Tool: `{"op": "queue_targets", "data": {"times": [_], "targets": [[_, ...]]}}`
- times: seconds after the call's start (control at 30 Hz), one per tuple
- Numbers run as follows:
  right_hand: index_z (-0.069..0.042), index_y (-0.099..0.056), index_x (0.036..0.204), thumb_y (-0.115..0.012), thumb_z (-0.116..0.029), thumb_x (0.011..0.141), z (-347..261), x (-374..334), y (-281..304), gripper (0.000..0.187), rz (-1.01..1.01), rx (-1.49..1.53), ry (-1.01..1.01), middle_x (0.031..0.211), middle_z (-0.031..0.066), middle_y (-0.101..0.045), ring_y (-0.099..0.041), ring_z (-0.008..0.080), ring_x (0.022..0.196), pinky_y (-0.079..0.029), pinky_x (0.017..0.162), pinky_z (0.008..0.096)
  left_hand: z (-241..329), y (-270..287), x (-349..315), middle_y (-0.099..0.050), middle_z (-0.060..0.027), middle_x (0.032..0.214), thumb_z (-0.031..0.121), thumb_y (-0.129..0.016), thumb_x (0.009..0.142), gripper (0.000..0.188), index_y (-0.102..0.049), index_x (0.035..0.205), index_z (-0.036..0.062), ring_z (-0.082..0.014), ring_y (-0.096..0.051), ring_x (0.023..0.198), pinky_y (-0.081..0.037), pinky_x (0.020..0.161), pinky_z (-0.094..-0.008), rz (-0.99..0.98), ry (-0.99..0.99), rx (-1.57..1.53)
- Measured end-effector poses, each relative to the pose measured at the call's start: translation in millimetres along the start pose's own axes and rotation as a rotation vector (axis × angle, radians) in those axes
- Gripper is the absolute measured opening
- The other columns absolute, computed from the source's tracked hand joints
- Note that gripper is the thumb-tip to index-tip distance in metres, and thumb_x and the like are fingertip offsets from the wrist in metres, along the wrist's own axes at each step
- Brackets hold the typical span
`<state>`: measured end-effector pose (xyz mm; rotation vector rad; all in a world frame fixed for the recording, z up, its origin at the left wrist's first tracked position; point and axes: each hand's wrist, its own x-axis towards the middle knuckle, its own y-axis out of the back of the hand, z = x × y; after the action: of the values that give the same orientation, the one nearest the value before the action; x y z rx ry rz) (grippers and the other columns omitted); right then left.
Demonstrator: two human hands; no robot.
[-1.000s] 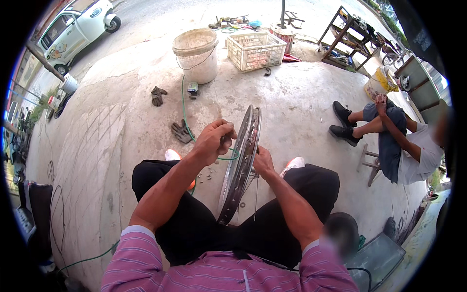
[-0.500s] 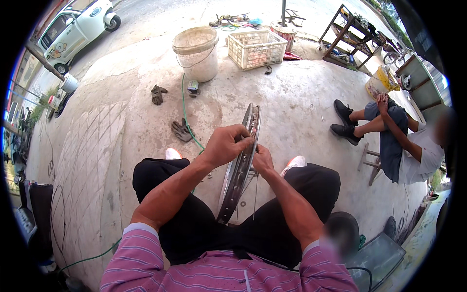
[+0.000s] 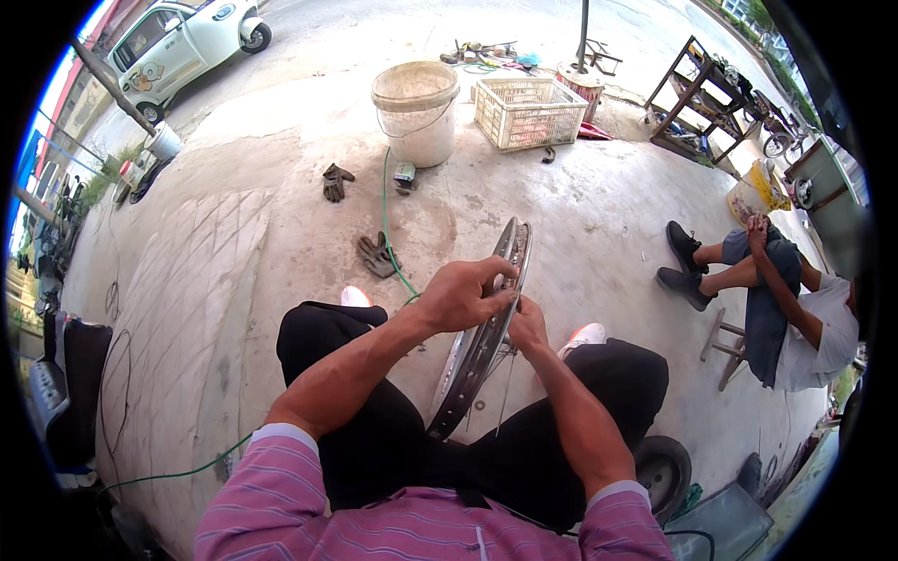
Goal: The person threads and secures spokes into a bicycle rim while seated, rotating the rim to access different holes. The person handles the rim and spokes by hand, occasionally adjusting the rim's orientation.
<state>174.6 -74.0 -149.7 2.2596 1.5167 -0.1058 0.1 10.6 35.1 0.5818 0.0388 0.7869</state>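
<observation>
A narrow metal wheel rim [image 3: 460, 376] stands on edge between my knees, its lower end against my dark trousers. Loose spokes [image 3: 506, 393] hang on its right side. With fingers closed, my left hand [image 3: 465, 295] holds the upper part from the left, thumb and forefinger pressed at the rim's outer channel. Opposite it, my right hand [image 3: 529, 329] is closed against the right side near the spokes. The rim hides some of its fingertips, and whether they also pinch a spoke is unclear.
Ahead are a dirty white bucket [image 3: 417, 140], a plastic crate [image 3: 530, 126], two work gloves [image 3: 376, 255] and a green hose [image 3: 385, 201]. A seated person [image 3: 795, 290] is at the right. A small tyre [image 3: 662, 475] lies by my right elbow.
The view has shifted, so the surroundings appear farther right and slightly lower. Both hands stay at the upper part of the wheel rim, with little change in grip.
</observation>
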Motion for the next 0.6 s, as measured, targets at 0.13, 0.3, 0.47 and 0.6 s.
{"op": "queue_targets", "data": {"times": [0.13,0.3,0.47,0.6], "targets": [[-0.001,-0.073,0.101,-0.068,-0.025,0.094,2.1,2.6,3.9,0.026,-0.059,-0.057,-0.022,0.087,0.0033,-0.072,-0.066,0.0104,0.078,-0.053,0.067,0.0286,-13.3,-2.1,0.8,-0.059,-0.0073,0.061,0.021,-0.074,0.088,0.020,-0.067,0.098,0.0042,-0.0148,-0.052,0.052,-0.042,0.051,-0.0327,-0.003,-0.076,-0.003],[0.000,-0.068,0.088,-0.067,-0.029,0.094,8.4,2.9,2.8,0.029,-0.038,0.029,-0.014,0.074,0.0046,-0.066,-0.057,0.0119,0.068,-0.048,0.065,0.0330,-1.7,-0.2,-1.8,-0.060,-0.0089,0.063,0.020,-0.072,0.088,0.019,-0.067,0.098,0.0048,-0.0178,-0.056,0.053,-0.044,0.053,-0.0342,0.016,-0.024,0.072],[0.001,-0.068,0.089,-0.067,-0.028,0.095,-5.1,-4.5,0.5,0.030,-0.066,0.054,0.001,0.074,0.0048,-0.066,-0.058,0.0111,0.069,-0.048,0.065,0.0327,-10.1,3.1,-1.9,-0.061,-0.0091,0.064,0.024,-0.073,0.087,0.021,-0.067,0.097,0.0060,-0.0216,-0.057,0.054,-0.045,0.053,-0.0361,-0.053,-0.113,-0.008],[0.001,-0.068,0.089,-0.067,-0.026,0.094,-5.2,-3.7,3.1,0.028,-0.051,0.035,-0.001,0.072,0.0057,-0.066,-0.058,0.0116,0.068,-0.048,0.064,0.0332,-6.8,1.2,-3.8,-0.062,-0.0099,0.065,0.023,-0.073,0.087,0.021,-0.068,0.098,0.0060,-0.0220,-0.058,0.055,-0.046,0.054,-0.0360,0.028,-0.061,0.128]]}}
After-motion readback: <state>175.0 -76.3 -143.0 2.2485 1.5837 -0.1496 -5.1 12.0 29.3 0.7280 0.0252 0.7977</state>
